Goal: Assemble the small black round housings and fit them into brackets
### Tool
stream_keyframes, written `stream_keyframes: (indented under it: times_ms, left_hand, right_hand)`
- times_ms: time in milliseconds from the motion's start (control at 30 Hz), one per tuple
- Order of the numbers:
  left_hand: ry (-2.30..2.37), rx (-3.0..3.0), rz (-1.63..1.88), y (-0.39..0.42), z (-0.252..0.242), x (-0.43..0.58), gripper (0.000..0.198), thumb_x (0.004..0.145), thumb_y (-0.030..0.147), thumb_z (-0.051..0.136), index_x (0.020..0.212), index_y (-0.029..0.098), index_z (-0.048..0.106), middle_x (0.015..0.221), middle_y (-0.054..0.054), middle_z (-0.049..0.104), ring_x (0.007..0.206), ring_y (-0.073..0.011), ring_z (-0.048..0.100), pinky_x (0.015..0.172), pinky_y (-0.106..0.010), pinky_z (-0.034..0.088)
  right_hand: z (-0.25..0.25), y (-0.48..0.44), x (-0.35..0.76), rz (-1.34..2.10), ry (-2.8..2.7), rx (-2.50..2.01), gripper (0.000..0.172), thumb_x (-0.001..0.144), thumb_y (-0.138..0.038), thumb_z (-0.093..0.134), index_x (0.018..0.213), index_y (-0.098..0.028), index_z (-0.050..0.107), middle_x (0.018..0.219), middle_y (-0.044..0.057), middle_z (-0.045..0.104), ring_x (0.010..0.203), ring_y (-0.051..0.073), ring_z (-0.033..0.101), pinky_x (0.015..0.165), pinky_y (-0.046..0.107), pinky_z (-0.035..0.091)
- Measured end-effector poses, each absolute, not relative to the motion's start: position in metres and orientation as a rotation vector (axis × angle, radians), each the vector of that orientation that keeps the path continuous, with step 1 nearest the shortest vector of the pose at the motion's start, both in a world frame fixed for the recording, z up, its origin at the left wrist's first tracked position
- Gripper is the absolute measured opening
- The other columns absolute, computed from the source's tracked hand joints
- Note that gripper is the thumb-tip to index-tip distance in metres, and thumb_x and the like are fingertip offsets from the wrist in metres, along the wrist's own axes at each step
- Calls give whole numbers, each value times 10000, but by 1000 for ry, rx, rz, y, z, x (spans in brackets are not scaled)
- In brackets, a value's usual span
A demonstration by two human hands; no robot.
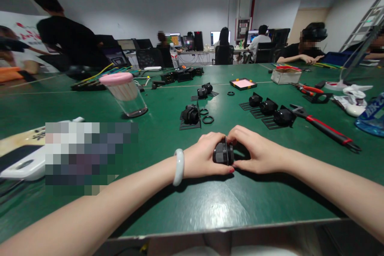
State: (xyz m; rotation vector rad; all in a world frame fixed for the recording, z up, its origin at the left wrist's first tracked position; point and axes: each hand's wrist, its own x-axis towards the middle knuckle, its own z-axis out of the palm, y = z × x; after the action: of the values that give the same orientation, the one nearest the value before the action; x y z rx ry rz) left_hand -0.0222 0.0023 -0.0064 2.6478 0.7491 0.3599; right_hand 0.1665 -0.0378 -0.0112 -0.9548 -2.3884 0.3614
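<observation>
Both my hands meet over the green table [192, 204] near its front edge. My left hand [205, 156], with a pale bangle on its wrist, is wrapped round a black plastic fitting [223, 153]. My right hand [258, 152] curls round the same fitting from the right side, its fingers on the top. The fitting looks like a round threaded part with a nut; most of it is hidden by my fingers.
More black fittings on flat plates [191, 115] [268, 108] and loose black rings [207, 119] lie beyond my hands. A red-handled wrench [325, 127] lies right, a clear cup with a pink lid [126, 94] left. Other people sit at the table's far side and at desks.
</observation>
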Motion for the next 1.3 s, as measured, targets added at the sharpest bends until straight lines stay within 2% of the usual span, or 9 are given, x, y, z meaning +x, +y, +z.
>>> stream_keyframes:
  times_ms: [267, 500, 933, 1033, 1167, 1300]
  left_hand:
    - [774, 2651, 354, 2, -4, -22, 524, 600, 487, 628, 979, 166, 459, 876, -27, 514, 823, -197, 483, 749, -309, 383]
    - [796, 2668, 337, 2, -4, -21, 528, 598, 502, 624, 965, 165, 451, 874, -27, 513, 812, -191, 482, 742, -308, 383]
    - [785, 2634, 344, 1, -3, -21, 487, 608, 486, 618, 948, 176, 459, 888, -30, 520, 828, -193, 477, 762, -315, 383]
    - [787, 2626, 350, 1, -3, -21, 496, 602, 481, 625, 956, 176, 458, 896, -31, 521, 830, -193, 479, 767, -318, 383]
    - [785, 2624, 353, 1, -4, -21, 498, 603, 484, 626, 955, 175, 457, 887, -29, 520, 839, -197, 482, 768, -317, 383]
    - [773, 2630, 359, 2, -4, -21, 525, 599, 485, 630, 976, 167, 452, 895, -33, 518, 843, -201, 484, 767, -319, 384]
  right_hand:
    - [-11, -36, 167, 337, -2399, -945, 312, 643, -180, 607, 904, -156, 438, 879, 45, 487, 816, 158, 462, 707, 262, 390]
    - [-9, -35, 168, 302, -2428, -986, 312, 674, -280, 612, 915, -146, 466, 865, 56, 529, 794, 168, 479, 703, 281, 388]
    - [-6, -37, 167, 377, -2474, -1089, 240, 781, -341, 495, 905, -137, 522, 819, 75, 576, 759, 184, 513, 696, 316, 388]
    - [-6, -37, 167, 350, -2483, -1107, 244, 773, -355, 500, 889, -141, 523, 806, 72, 573, 764, 188, 513, 701, 321, 386]
    - [-7, -37, 169, 296, -2474, -1125, 330, 691, -383, 578, 906, -146, 500, 831, 64, 557, 776, 191, 506, 697, 323, 387]
    - [-8, -36, 170, 271, -2425, -1070, 366, 644, -325, 618, 932, -160, 464, 872, 52, 542, 799, 182, 498, 702, 311, 387]
